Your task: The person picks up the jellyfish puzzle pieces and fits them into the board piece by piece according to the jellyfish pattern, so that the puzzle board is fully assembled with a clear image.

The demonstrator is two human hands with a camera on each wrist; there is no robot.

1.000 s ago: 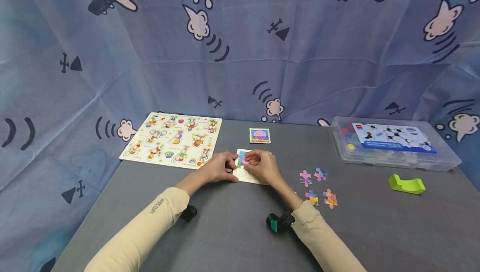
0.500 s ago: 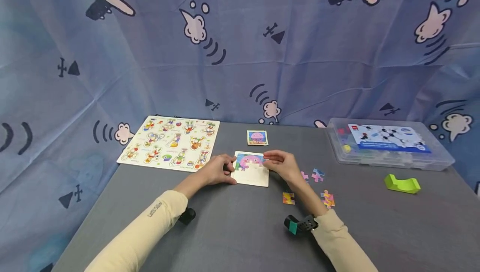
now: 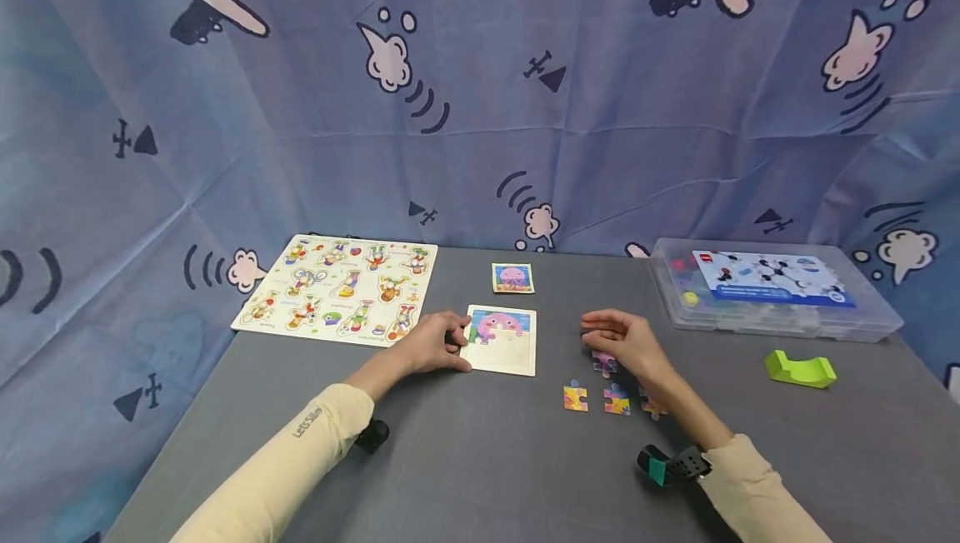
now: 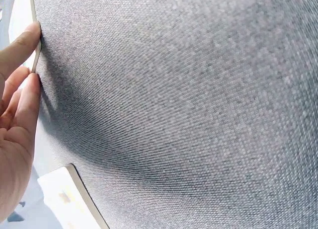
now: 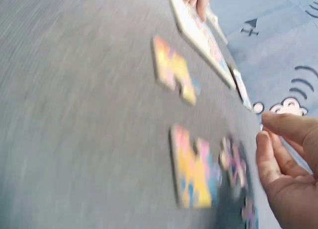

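Observation:
A square wooden puzzle board [image 3: 498, 361] lies on the grey table, its upper part filled with pink and blue pieces. My left hand [image 3: 431, 343] holds its left edge between thumb and fingers; the left wrist view shows the fingertips [image 4: 34, 80] on that edge. My right hand [image 3: 626, 347] hovers above loose jigsaw pieces to the right, holding nothing, its fingers loosely bent. Below it a pink piece [image 3: 603, 363] shows partly. A yellow piece [image 3: 575, 398], a yellow-and-pink piece [image 3: 617, 401] and a half-hidden piece [image 3: 651, 404] lie nearer me.
Behind the board lies a small octopus picture [image 3: 513, 278]. A large peg puzzle with cartoon animals [image 3: 337, 289] is at the left. A clear plastic case [image 3: 776, 289] stands at the back right, with a green curved block [image 3: 800, 369] in front. A blue patterned cloth [image 3: 480, 110] hangs behind.
My right hand has left the puzzle board and moved right, over the loose pieces. The pink pieces on the board came into sight as it withdrew. My left hand stays at the board's edge.

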